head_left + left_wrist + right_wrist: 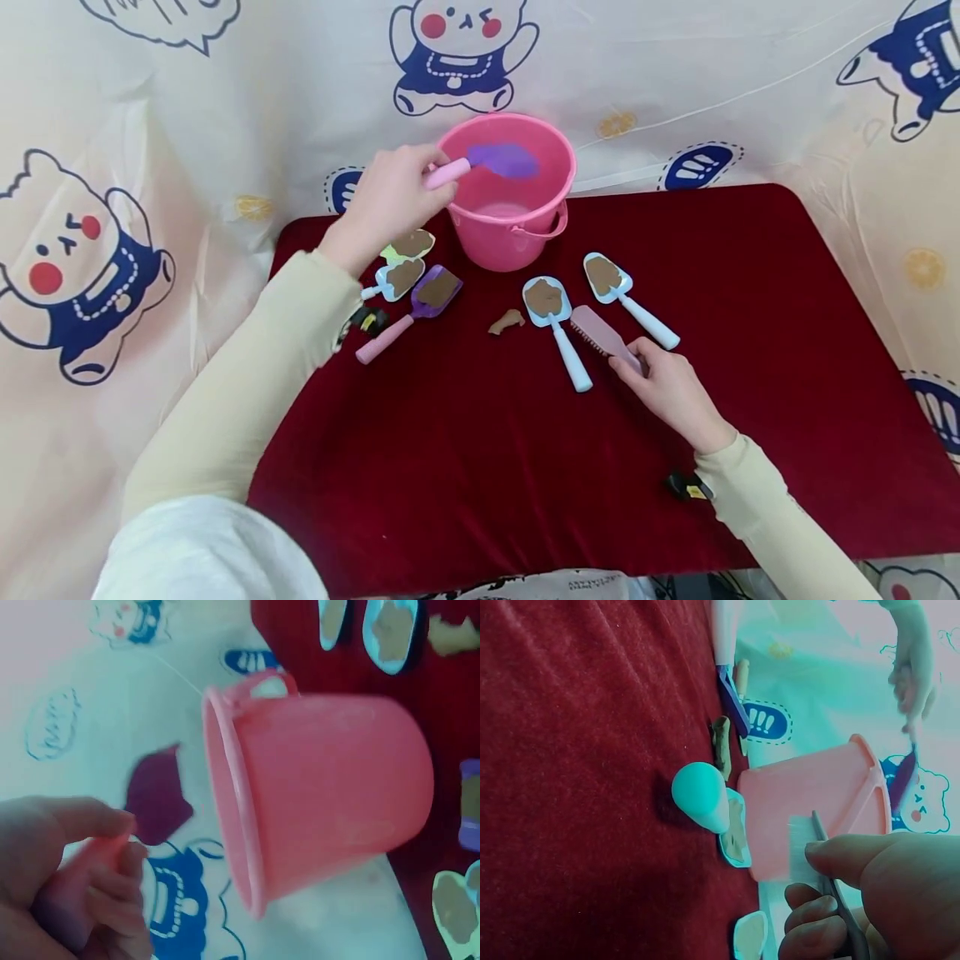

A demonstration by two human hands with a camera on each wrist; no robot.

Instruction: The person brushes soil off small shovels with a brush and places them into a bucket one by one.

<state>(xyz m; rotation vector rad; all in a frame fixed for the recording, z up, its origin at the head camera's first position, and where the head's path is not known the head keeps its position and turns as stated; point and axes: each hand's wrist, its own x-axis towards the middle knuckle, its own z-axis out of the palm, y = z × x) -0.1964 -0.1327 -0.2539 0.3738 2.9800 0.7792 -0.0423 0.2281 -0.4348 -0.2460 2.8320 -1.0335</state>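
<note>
Over the mouth of a pink bucket (501,243), my left hand (393,200) grips the pink handle of a purple toy shovel (506,160). The left wrist view shows its purple blade (157,799) beside the bucket's rim. My right hand (667,387) pinches a small pink brush (602,331), whose pale bristles (801,847) face left in the right wrist view. Close to the brush lie two light blue shovels, one (572,358) on its left and the other (651,323) on its right, both with brown clay-like material in their scoops.
A dark red cloth (465,450) covers the table. Left of the bucket lie another purple shovel (386,340), a blue one (386,279) and a green one (390,252), all bearing brown material. A loose brown piece (507,322) lies mid-table. A printed curtain (300,100) hangs behind.
</note>
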